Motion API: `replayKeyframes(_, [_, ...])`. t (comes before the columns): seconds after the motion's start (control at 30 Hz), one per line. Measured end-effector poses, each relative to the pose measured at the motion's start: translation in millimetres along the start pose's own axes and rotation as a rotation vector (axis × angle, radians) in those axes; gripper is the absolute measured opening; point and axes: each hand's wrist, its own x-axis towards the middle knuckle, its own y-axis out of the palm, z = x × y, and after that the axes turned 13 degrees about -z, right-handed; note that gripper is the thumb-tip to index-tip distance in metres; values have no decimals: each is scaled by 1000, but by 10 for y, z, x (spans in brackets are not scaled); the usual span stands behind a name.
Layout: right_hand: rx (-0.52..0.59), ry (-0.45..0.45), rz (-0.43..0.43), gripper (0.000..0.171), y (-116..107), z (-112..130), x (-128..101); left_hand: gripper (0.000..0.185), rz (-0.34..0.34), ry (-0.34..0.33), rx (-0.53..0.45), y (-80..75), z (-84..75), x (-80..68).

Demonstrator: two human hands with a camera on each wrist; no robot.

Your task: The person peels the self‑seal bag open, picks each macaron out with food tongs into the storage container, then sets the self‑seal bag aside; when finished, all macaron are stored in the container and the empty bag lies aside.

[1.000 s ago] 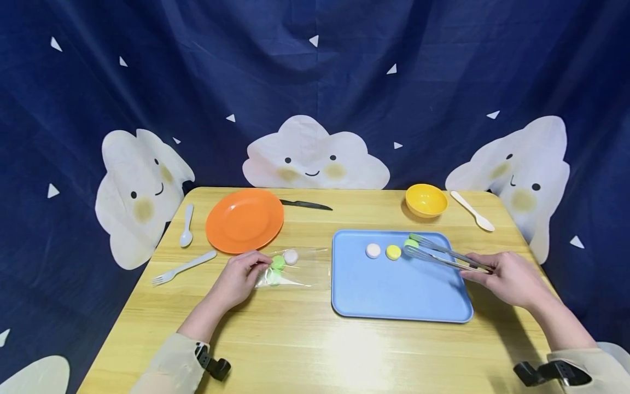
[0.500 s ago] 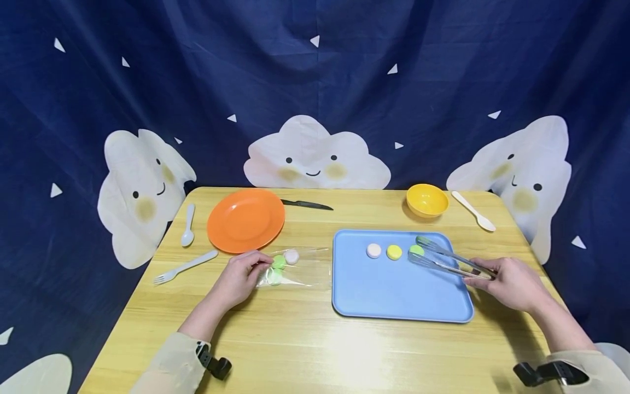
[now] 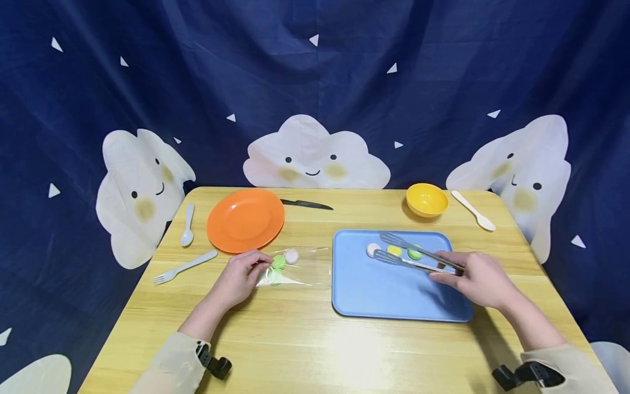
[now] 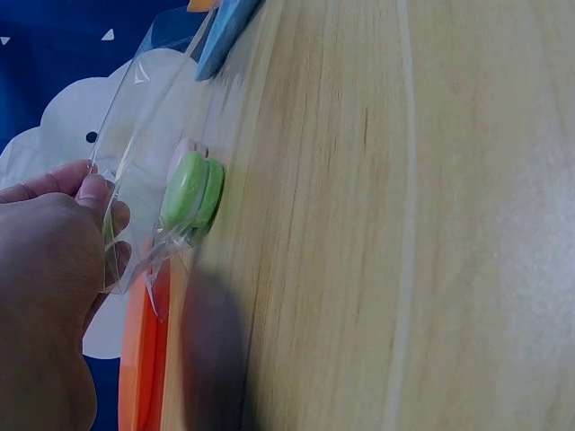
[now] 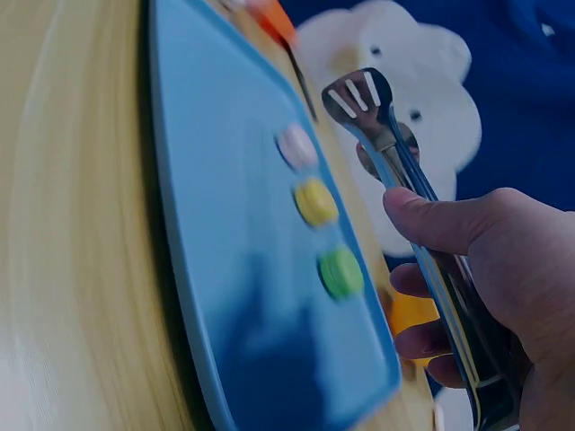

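Observation:
My left hand (image 3: 244,274) pinches the edge of a clear plastic bag (image 3: 312,266) on the table. Inside the bag lie two green macarons (image 3: 278,262) and a pale pink macaron (image 3: 291,256). Metal tongs (image 5: 422,193) are gripped in my right hand (image 3: 479,277), their slotted tips spread and raised over the blue tray (image 3: 394,298). Along the tray's far side sit a pale pink macaron (image 5: 297,146), a yellow macaron (image 5: 315,202) and a green macaron (image 5: 340,273) in a row. In the head view the tongs overlap this row, with nothing between their tips.
An orange plate (image 3: 245,220) stands at the back left, with a black knife (image 3: 307,204) beside it. A spoon (image 3: 187,225) and a fork (image 3: 184,267) lie at the left. At the back right are a yellow bowl (image 3: 426,201) and a white spoon (image 3: 473,210).
My right hand has carried the tongs left, from around the green macaron to over the pink and yellow ones. The green macaron lies slightly further right on the tray. My left hand stays put.

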Motion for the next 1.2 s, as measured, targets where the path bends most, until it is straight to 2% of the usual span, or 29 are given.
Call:
replayKeyframes(0.33, [21,-173,22,39,412,459,226,19,-3,0,0,-4,1,2])
replayKeyframes(0.43, [18,-204,42,36,541,583,293,18,-2,-5,-3,1,5,7])
replayKeyframes(0.6, [-13,-207,87,40,715,749,369,19,-1,-7,-1,5,0,8])
replayKeyframes(0.83, [49,-256,105,32,907,914,476,19,13,-21,-2,-4,-12,-1])
replayKeyframes(1.2, [36,-355,60,41,1195,1024,624,20,16,1,5,-17,-31,24])
